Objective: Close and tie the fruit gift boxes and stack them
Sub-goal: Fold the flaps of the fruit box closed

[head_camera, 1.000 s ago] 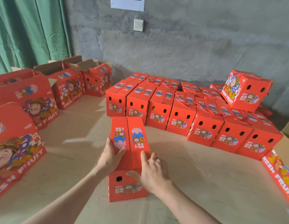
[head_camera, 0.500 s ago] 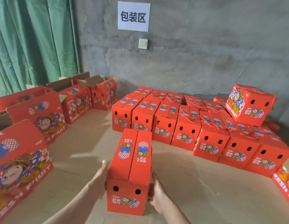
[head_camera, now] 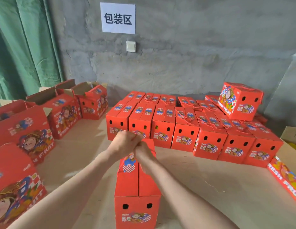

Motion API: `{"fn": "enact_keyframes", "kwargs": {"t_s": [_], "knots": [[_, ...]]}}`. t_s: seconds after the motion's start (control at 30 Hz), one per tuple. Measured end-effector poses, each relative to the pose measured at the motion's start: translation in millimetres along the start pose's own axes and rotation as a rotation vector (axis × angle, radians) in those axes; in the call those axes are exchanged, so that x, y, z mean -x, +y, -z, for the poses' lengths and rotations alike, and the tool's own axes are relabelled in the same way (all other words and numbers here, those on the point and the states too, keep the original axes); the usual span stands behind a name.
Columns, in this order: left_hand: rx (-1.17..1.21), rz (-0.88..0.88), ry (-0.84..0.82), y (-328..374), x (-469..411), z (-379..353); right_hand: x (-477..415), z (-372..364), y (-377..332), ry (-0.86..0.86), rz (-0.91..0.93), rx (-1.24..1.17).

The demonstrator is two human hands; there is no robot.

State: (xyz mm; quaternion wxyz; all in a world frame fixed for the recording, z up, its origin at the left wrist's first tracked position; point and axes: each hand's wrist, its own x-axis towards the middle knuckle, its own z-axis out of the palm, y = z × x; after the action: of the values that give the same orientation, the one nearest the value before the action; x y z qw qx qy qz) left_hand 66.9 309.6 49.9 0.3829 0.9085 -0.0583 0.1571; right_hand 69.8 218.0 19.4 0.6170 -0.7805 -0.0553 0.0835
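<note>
Upright, gift box (head_camera: 129, 184), long axis toward wall (head_camera: 193, 63).

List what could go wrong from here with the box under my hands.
1. The left hand and right hand meet over the far end of the near box. What they hold is blurred, so any knot may end up loose.
2. A hard pull could lift that end and part the top flaps.
3. The lone box perched atop the rows could slide if jostled.
</note>
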Motion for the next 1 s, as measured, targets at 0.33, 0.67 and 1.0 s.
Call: {"fn": "enact_keyframes", "kwargs": {"t_s": [0.33,0.67,1.0], "knots": [[0.153,0.198,-0.365,-89,99,-43,-5,48,-61,0.062,-0.199,-0.108],[0.361,-0.109,0.032,2,58,-56,-5,100,-164,0.191,0.101,0.111],[0.155,-0.28,-0.052,137,-62,-82,-26,259,-230,0.338,0.356,0.11]]}}
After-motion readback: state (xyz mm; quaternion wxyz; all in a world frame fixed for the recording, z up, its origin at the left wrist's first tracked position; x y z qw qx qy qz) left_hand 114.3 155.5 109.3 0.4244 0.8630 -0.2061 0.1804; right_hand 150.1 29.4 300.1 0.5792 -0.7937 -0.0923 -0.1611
